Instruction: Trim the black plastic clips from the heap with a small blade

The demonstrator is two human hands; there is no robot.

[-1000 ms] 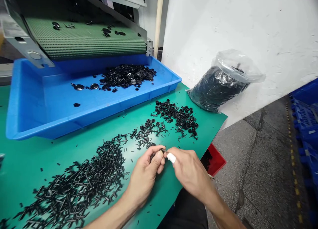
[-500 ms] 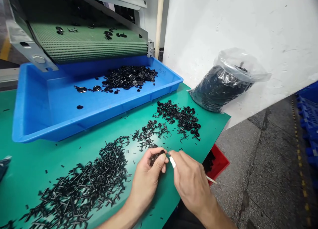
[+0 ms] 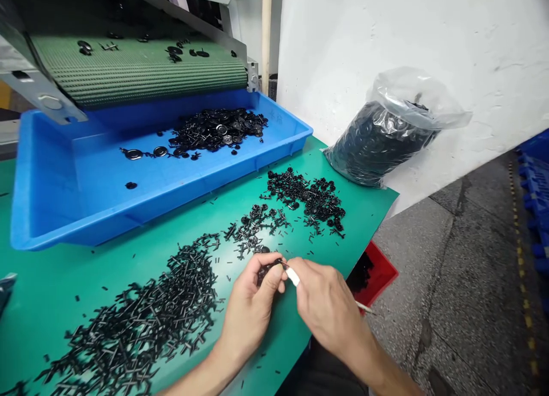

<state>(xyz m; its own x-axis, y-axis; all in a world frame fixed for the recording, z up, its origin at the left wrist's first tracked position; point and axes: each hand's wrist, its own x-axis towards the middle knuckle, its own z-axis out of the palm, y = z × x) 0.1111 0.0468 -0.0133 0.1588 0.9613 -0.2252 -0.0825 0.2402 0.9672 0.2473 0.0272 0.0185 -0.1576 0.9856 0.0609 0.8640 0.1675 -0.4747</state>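
My left hand (image 3: 251, 301) is closed around small black plastic parts (image 3: 265, 269), pinching one between thumb and forefinger. My right hand (image 3: 328, 301) grips a thin tool with a white-wrapped section (image 3: 293, 276); its tip meets the pinched part, and a slim rod end pokes out behind the hand. What kind of tool it is I cannot make out. Just beyond my fingers lies a loose group of black plastic parts (image 3: 253, 227) on the green tabletop (image 3: 206, 210). A large heap of black branched pieces (image 3: 146, 310) spreads to the left of my left hand.
A blue tray (image 3: 171, 204) with black parts sits under a green conveyor belt (image 3: 141, 75). Another pile of black parts (image 3: 306, 193) lies toward the right, before a filled clear plastic bag (image 3: 381, 133) leaning on a white wall. Below the table edge stands a red bin (image 3: 381, 276).
My right hand has shifted slightly left, bringing the tool's tip against the part in my left hand. The view has shifted a little.
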